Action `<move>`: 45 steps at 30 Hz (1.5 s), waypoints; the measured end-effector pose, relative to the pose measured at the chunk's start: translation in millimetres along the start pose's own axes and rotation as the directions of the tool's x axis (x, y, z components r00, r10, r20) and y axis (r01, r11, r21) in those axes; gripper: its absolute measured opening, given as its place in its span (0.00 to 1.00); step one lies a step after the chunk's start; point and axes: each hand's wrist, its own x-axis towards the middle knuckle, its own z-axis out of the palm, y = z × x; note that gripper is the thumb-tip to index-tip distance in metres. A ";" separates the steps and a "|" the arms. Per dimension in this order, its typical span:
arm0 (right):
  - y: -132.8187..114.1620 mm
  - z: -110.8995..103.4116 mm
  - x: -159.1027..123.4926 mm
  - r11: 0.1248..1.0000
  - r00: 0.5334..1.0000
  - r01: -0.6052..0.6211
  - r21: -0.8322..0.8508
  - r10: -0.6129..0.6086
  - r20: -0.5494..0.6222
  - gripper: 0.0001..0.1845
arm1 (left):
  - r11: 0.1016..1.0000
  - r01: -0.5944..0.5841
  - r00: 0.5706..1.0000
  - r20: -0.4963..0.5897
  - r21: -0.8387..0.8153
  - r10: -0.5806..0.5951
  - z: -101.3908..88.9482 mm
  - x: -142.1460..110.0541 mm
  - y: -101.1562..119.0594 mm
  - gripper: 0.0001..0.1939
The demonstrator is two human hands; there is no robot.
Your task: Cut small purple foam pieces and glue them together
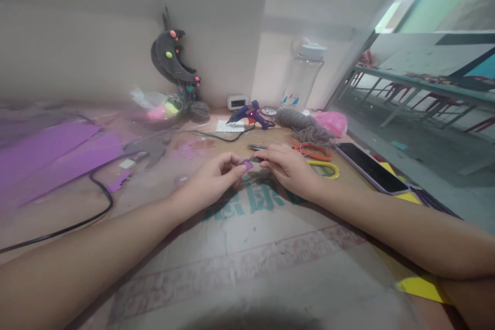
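Note:
My left hand is closed in a pinch on a small purple piece, perhaps foam, in the middle of the head view. Meeting it from the right, my right hand is closed too, its fingertips around a small dark grey thing whose kind I cannot make out. The dark thing touches or nearly touches the purple piece. Just behind my right hand lie orange-handled scissors, and a yellow handle shows beside its wrist.
A blue glue gun stands behind my hands, near a small clock. Grey yarn, a clear bottle and a phone are rightward. Purple sheets and a black cable lie left. A dark crescent hangs behind.

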 end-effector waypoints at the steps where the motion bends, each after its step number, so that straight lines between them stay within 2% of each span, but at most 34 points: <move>1: -0.2 0.0 0.0 1.000 1.000 0.002 0.004 -0.002 -0.001 0.20 | 1.000 0.000 1.000 0.003 -0.002 0.000 -0.1 -0.1 0.4 0.13; 10: -1.1 -1.2 -1.3 0.993 0.996 -0.088 0.082 0.091 -0.025 0.22 | 1.000 0.020 1.000 -0.004 -0.014 -0.021 0.7 -1.6 6.8 0.14; 22: 0.8 1.2 -0.7 1.000 1.000 0.024 0.007 -0.024 -0.018 0.22 | 1.000 -0.010 1.000 -0.003 -0.024 0.010 -0.1 -0.9 2.6 0.12; 45: -0.4 -1.2 -0.2 0.999 1.000 -0.020 0.045 0.019 0.024 0.18 | 1.000 -0.022 1.000 0.004 -0.020 0.022 -0.8 -0.6 -0.2 0.13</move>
